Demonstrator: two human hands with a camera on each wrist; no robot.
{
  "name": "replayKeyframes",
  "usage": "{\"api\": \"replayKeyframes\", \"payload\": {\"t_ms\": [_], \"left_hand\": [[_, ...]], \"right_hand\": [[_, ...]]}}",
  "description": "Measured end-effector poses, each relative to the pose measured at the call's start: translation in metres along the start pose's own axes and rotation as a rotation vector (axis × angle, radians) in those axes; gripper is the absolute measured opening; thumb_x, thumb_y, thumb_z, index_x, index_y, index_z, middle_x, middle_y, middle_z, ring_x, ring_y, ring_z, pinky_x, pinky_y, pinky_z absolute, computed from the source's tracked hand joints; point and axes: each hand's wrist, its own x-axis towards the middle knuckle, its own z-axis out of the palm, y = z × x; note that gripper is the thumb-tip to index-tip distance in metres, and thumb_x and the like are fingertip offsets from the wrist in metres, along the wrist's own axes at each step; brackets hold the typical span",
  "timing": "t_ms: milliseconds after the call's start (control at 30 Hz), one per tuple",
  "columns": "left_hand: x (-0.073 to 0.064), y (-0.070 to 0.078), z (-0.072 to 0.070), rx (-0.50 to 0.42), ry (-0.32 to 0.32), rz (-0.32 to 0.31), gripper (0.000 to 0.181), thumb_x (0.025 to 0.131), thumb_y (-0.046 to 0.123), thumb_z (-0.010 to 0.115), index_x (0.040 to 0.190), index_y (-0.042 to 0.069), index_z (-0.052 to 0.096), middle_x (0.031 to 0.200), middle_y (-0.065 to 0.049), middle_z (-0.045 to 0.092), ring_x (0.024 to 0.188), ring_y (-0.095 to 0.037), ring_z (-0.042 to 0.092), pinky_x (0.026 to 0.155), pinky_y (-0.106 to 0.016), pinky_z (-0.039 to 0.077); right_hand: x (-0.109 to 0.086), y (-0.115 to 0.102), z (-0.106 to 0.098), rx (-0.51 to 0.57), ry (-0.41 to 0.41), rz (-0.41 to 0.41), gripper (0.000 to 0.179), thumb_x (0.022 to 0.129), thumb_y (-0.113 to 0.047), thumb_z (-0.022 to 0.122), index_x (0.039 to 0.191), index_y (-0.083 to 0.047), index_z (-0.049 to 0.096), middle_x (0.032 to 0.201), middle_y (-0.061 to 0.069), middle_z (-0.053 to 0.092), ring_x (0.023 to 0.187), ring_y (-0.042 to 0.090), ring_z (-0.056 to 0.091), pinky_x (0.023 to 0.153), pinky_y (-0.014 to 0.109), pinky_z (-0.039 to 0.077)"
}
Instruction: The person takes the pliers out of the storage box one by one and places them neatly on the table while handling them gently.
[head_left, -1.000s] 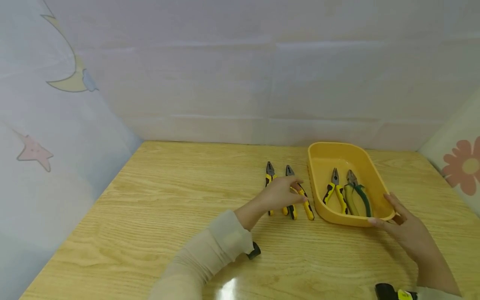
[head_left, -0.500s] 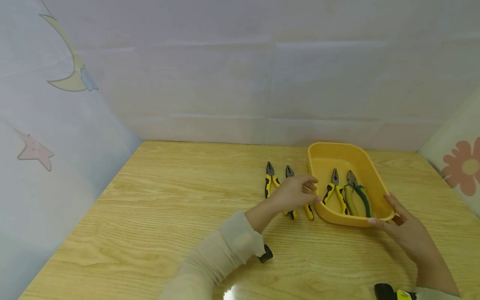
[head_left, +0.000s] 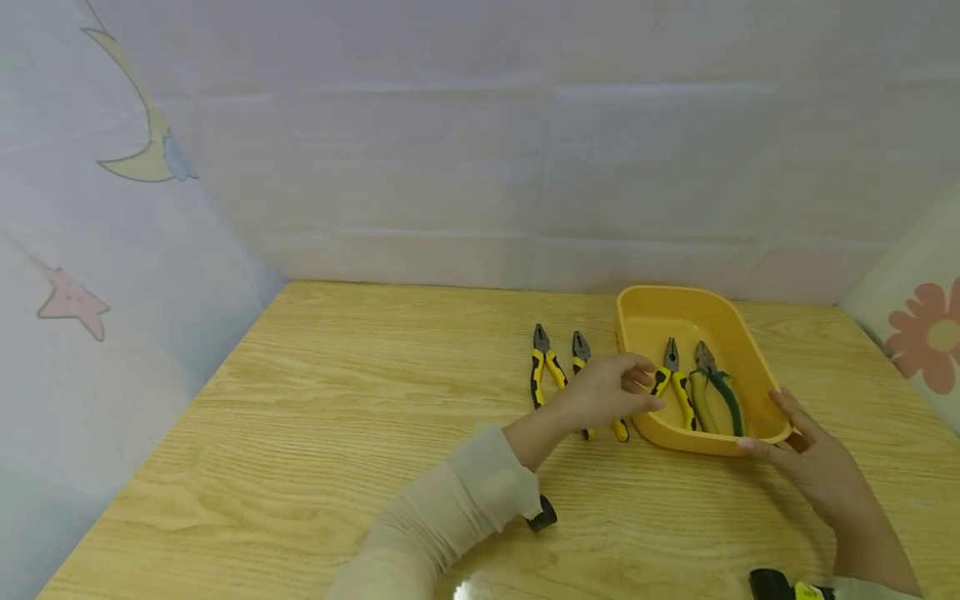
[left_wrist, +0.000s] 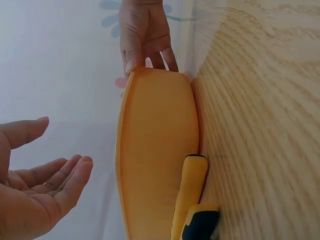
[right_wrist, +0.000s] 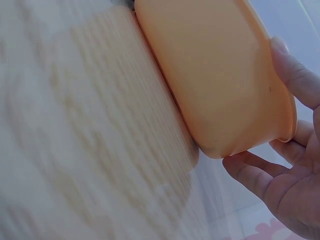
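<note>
A yellow plastic tray (head_left: 686,442) sits on the table, holding yellow-and-black pliers (head_left: 682,396) and green-handled pliers (head_left: 703,357). My right hand (head_left: 821,471) grips its near right corner, thumb at the rim and fingers against the outer wall, as the right wrist view confirms on the tray wall (right_wrist: 215,70). Over the tray's left rim hovers my left hand (head_left: 603,392), fingers loosely bent; the left wrist view shows that hand (left_wrist: 37,195) apart from the tray with nothing in it. Left of the tray lie two more yellow-and-black pliers (head_left: 537,375), (head_left: 581,345), the nearer-to-tray pair partly hidden by my left hand.
The wood-grain table (head_left: 337,400) meets a pale cloth wall (head_left: 420,183) at the back. Cloth printed with a moon and star hangs at the left, and a flower print (head_left: 937,333) is at the right. Dark wrist gear (head_left: 543,514) sits under the left sleeve.
My left hand has moved right, from above the pliers on the table to over the tray's left rim, uncovering more of the leftmost pliers. The right hand and tray stay about where they were.
</note>
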Motion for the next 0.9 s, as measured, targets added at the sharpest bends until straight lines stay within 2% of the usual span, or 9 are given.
{"api": "replayKeyframes", "payload": {"t_ms": [267, 567, 900], "left_hand": [[0.004, 0.001, 0.008, -0.006, -0.035, -0.014, 0.045, 0.079, 0.028, 0.063, 0.120, 0.016, 0.049, 0.103, 0.009, 0.053, 0.086, 0.000, 0.050, 0.069, -0.015, 0.042], [0.007, 0.005, 0.014, 0.073, -0.046, -0.012, 0.046, 0.079, 0.031, 0.062, 0.121, 0.019, 0.047, 0.108, 0.011, 0.052, 0.087, 0.001, 0.050, 0.068, -0.015, 0.041], [0.015, 0.008, 0.022, 0.100, -0.053, -0.028, 0.048, 0.078, 0.029, 0.064, 0.122, 0.020, 0.046, 0.110, 0.011, 0.051, 0.088, 0.003, 0.050, 0.065, -0.013, 0.041]], "right_hand": [[0.000, 0.000, 0.000, 0.009, 0.006, -0.012, 0.078, 0.086, -0.036, 0.051, 0.133, -0.032, -0.010, 0.128, -0.028, -0.015, 0.115, 0.051, 0.015, 0.075, 0.065, 0.027], [-0.001, 0.000, 0.001, 0.017, 0.000, -0.002, 0.078, 0.086, -0.036, 0.051, 0.133, -0.033, -0.011, 0.128, -0.027, -0.016, 0.116, 0.051, 0.014, 0.076, 0.065, 0.026], [-0.002, -0.002, 0.001, 0.010, 0.007, -0.015, 0.078, 0.086, -0.035, 0.051, 0.133, -0.032, -0.010, 0.130, -0.025, -0.016, 0.116, 0.049, 0.014, 0.076, 0.064, 0.028]]}}
